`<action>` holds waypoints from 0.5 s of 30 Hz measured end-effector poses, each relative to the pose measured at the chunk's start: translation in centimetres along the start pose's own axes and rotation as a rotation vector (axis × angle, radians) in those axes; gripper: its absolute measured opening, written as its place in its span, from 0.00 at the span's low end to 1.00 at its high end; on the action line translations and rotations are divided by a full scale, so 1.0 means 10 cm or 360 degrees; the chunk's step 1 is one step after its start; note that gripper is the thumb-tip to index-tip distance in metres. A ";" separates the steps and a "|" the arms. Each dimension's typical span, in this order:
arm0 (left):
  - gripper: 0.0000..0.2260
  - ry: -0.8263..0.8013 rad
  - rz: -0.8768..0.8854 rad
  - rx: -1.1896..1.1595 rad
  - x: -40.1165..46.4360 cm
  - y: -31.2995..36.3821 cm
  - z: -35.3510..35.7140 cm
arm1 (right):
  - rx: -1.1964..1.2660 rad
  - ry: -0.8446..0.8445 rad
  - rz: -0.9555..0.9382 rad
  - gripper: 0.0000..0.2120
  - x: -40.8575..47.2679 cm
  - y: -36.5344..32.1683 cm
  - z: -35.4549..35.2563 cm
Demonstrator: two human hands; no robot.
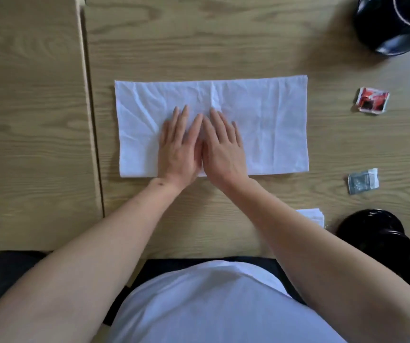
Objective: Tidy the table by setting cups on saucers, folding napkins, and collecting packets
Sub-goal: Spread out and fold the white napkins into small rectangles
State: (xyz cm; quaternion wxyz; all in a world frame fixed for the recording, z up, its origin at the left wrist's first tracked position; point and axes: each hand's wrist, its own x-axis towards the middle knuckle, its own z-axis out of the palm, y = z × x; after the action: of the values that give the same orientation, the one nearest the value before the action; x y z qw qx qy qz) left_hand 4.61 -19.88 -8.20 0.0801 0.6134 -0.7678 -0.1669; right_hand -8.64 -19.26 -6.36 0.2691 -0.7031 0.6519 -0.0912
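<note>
Flat beneath both hands, the white napkin (260, 125), left hand (178, 147) and right hand (223, 147) side by side, fingers (183, 117) spread, gripping nothing.

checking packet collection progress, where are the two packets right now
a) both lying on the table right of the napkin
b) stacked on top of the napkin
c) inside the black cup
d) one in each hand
a: the red packet and the grey packet lie loose on the table, right of the white napkin; the left hand and right hand press flat on it.
</note>
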 end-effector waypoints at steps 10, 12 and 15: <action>0.25 0.0053 -0.0016 0.0402 -0.04 -0.47 0.09 | -0.0458 0.0193 -0.0043 0.31 -0.14 0.80 0.01; 0.26 0.0077 -0.0138 0.0443 -0.04 -0.77 -0.02 | -0.0468 0.0198 0.0050 0.32 -0.21 1.04 -0.11; 0.27 0.0077 -0.0153 0.0456 -0.01 -1.05 -0.12 | -0.0488 0.0204 0.0179 0.33 -0.26 1.31 -0.28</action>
State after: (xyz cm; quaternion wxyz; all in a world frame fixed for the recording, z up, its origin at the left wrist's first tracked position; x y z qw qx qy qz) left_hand 14.65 -21.94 -10.85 0.0020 0.6583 -0.7514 -0.0444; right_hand -21.68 -17.53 -9.98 0.1212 -0.6910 0.7123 -0.0200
